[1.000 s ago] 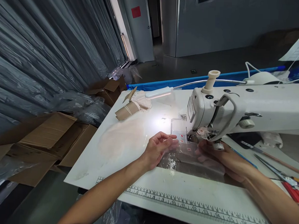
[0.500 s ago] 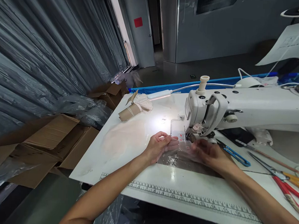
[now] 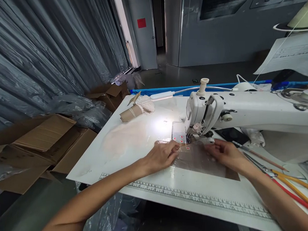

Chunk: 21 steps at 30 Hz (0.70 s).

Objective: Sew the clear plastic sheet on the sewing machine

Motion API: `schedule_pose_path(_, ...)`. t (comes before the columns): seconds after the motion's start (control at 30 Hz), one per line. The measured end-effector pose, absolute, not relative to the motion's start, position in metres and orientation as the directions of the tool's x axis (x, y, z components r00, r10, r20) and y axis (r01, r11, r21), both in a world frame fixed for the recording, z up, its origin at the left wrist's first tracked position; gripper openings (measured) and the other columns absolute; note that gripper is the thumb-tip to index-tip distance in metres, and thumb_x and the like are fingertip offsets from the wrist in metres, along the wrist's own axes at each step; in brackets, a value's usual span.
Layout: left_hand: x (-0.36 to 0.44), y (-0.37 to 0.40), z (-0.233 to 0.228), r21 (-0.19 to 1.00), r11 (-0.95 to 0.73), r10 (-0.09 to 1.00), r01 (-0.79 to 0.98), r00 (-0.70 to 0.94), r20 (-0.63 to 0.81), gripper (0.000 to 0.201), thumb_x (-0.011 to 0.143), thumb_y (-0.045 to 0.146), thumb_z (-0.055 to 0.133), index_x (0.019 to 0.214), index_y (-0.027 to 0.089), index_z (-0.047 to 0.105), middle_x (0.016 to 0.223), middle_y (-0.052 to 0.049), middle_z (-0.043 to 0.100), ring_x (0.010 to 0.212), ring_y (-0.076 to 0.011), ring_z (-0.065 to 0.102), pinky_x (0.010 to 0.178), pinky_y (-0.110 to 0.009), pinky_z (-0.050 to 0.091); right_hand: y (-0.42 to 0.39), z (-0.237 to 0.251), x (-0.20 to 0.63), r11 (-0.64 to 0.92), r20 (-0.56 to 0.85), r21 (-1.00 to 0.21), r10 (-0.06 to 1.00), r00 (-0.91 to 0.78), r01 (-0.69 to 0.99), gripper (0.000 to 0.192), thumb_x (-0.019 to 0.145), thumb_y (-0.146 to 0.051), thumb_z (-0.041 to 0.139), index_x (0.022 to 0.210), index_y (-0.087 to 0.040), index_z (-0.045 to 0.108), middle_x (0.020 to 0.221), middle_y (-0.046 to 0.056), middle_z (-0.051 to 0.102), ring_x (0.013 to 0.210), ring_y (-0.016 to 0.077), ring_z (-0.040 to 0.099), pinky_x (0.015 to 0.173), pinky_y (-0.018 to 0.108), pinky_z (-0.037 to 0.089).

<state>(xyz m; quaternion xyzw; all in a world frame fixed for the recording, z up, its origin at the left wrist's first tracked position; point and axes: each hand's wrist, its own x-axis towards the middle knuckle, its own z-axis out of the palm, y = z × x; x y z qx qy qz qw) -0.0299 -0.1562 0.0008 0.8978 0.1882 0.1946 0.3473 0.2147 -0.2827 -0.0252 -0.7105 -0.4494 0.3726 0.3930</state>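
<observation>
A white sewing machine [image 3: 245,110] stands on a white table [image 3: 131,175] with a printed ruler along its front edge. A sheer, nearly clear piece of fabric [image 3: 196,157] lies under the needle area. My left hand [image 3: 160,156] rests palm down on the fabric's left edge, fingers pressing it flat. My right hand [image 3: 224,153] pinches the fabric's right side just in front of the presser foot. A small pink flower trim [image 3: 197,127] hangs at the machine's head.
A cardboard roll with lace [image 3: 136,110] lies at the table's far left. Scissors with red and yellow handles [image 3: 288,182] and thin tools lie at the right. Open cardboard boxes [image 3: 41,145] and plastic sheets stand left of the table. A lamp [image 3: 162,95] lights the bed.
My left hand turned from palm-up and cupped to palm-down on the fabric. My right hand shifted slightly right along the fabric. The view moved a little left.
</observation>
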Motion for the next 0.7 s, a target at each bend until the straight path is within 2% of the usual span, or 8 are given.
schedule_pose_path(0.13,-0.021,-0.140,-0.005,0.609,-0.767,0.463,0.202,0.831,0.309,0.017,0.091,0.030,0.053,0.091,0.019,0.066,0.092,-0.012,0.067,0.083,-0.0234,0.060,0.084,-0.040,0.043,-0.268,-0.026,0.211,-0.298,-0.013,-0.709,0.912,0.411,0.639,0.040,0.080,-0.058,0.063,0.064,-0.024,0.049,0.052,-0.003,0.050,0.049,0.0150,0.045,0.047,0.027,0.031)
schedule_pose_path(0.2,-0.024,-0.138,-0.004,0.594,-0.798,0.341,0.107,0.891,0.298,0.016,0.089,0.031,0.056,0.090,0.021,0.069,0.101,-0.012,0.067,0.090,-0.0243,0.061,0.088,-0.041,0.041,-0.274,-0.022,0.210,-0.296,-0.027,-0.666,0.927,0.374,0.685,0.039,0.076,-0.058,0.067,0.066,-0.024,0.050,0.056,-0.003,0.053,0.049,0.0147,0.044,0.047,0.028,0.032)
schedule_pose_path(0.3,-0.031,-0.138,-0.005,0.545,-0.834,0.063,-0.083,0.968,0.243,0.017,0.086,0.036,0.063,0.096,0.025,0.072,0.107,-0.010,0.069,0.094,-0.0249,0.062,0.090,-0.042,0.041,-0.287,-0.018,0.208,-0.268,-0.093,-0.735,0.950,0.299,0.622,0.035,0.074,-0.055,0.070,0.078,-0.023,0.057,0.066,-0.002,0.056,0.054,0.0142,0.047,0.050,0.028,0.037)
schedule_pose_path(0.37,-0.035,-0.138,-0.007,0.536,-0.832,-0.007,-0.142,0.969,0.246,0.021,0.084,0.039,0.065,0.098,0.025,0.072,0.110,-0.010,0.069,0.095,-0.0256,0.062,0.092,-0.044,0.040,-0.289,-0.017,0.200,-0.264,-0.142,-0.815,0.954,0.264,0.516,0.033,0.078,-0.052,0.067,0.090,-0.023,0.061,0.067,-0.003,0.054,0.058,0.0136,0.048,0.052,0.027,0.039)
schedule_pose_path(0.43,-0.038,-0.136,-0.008,0.589,-0.799,0.061,-0.119,0.959,0.277,0.026,0.081,0.044,0.067,0.098,0.023,0.071,0.110,-0.011,0.069,0.096,-0.0260,0.062,0.092,-0.044,0.041,-0.285,-0.016,0.184,-0.265,-0.173,-0.868,0.954,0.243,0.421,0.033,0.080,-0.049,0.067,0.098,-0.021,0.062,0.064,-0.005,0.050,0.057,0.0123,0.046,0.050,0.025,0.038)
schedule_pose_path(0.5,-0.042,-0.133,-0.007,0.731,-0.681,0.195,-0.052,0.948,0.250,0.041,0.077,0.053,0.068,0.102,0.020,0.068,0.103,-0.012,0.069,0.089,-0.0238,0.063,0.084,-0.040,0.046,-0.275,-0.012,0.163,-0.253,-0.186,-0.905,0.958,0.218,0.342,0.033,0.079,-0.047,0.069,0.098,-0.020,0.063,0.064,-0.005,0.050,0.056,0.0109,0.045,0.049,0.024,0.037)
schedule_pose_path(0.6,-0.048,-0.130,-0.005,0.945,-0.324,0.329,0.047,0.942,0.066,0.067,0.076,0.068,0.060,0.117,0.016,0.055,0.091,-0.009,0.066,0.071,-0.0175,0.061,0.061,-0.030,0.048,-0.261,-0.003,0.134,-0.228,-0.218,-0.966,0.972,0.091,0.122,0.036,0.080,-0.046,0.070,0.103,-0.019,0.063,0.076,-0.002,0.061,0.066,0.0116,0.057,0.059,0.024,0.047)
schedule_pose_path(0.7,-0.051,-0.132,-0.003,0.967,-0.162,0.411,0.197,0.904,-0.116,0.075,0.073,0.061,0.068,0.128,0.016,0.044,0.086,-0.006,0.065,0.065,-0.0145,0.060,0.053,-0.024,0.045,-0.258,0.001,0.130,-0.225,-0.224,-0.974,0.972,-0.067,-0.013,0.044,0.084,-0.051,0.064,0.115,-0.020,0.061,0.094,0.004,0.068,0.087,0.0185,0.066,0.078,0.034,0.055)
